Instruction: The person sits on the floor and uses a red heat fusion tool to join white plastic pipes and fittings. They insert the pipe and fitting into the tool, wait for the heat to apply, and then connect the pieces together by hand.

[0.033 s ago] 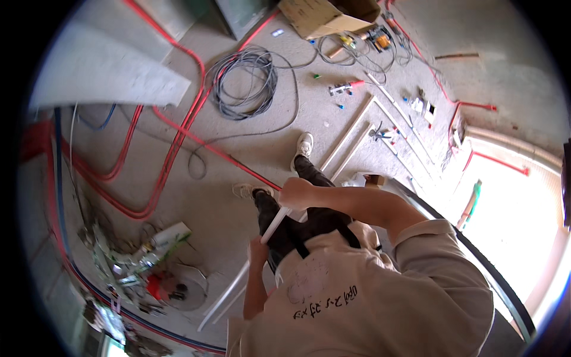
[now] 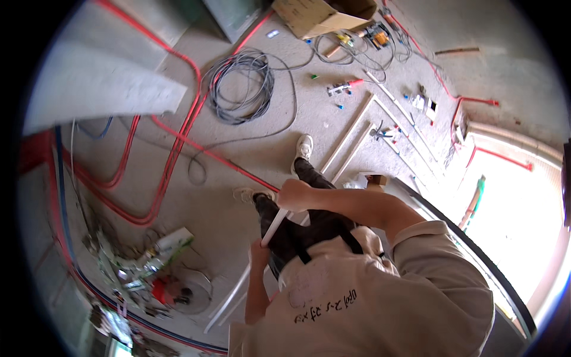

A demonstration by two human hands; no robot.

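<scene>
My right hand is closed around the upper end of a white plastic pipe, in front of my dark trousers. Lower down and to the left, my left hand grips the same pipe, which slants on past it toward the lower left. A red conduit runs along from the upper left and meets my right fist in the picture; whether it passes behind the fist or is held in it, I cannot tell. My fingertips are mostly hidden.
A grey cable coil lies ahead, with a cardboard box beyond. White pipes and small tools lie ahead right. Red conduits curve across the left floor, near a pile of bags and scraps and a round reel-like object.
The view has shifted slightly, so the floor items sit a little differently in it. Both hands keep their hold on the white pipe.
</scene>
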